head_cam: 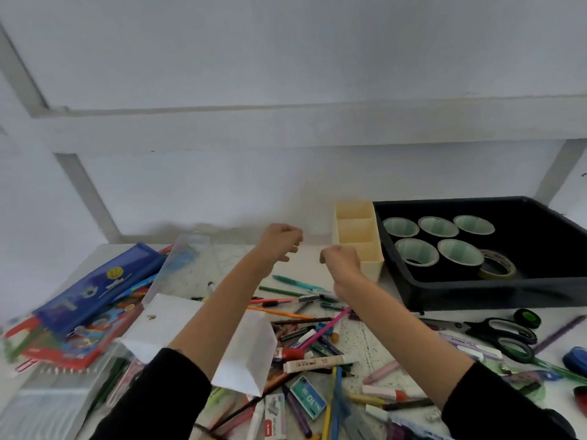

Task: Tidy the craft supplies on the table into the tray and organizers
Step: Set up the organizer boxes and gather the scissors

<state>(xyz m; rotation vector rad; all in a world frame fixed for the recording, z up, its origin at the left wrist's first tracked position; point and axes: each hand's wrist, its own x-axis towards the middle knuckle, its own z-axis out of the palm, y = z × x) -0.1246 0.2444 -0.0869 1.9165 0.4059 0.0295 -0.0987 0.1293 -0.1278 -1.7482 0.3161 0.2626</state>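
Black tray [476, 293] beside my curled left hand [281, 241] and right hand [341, 262]; can't tell if they pinch anything.

The black tray [476, 293] looks like smooth plastic with a dull sheen, and the cream organizer [371, 268] is matt plastic. The blue pencil case [101, 284] is glossy plastic, the white bag [251, 354] is matt, creased paper, and the scissors [505, 336] have shiny black plastic handles.
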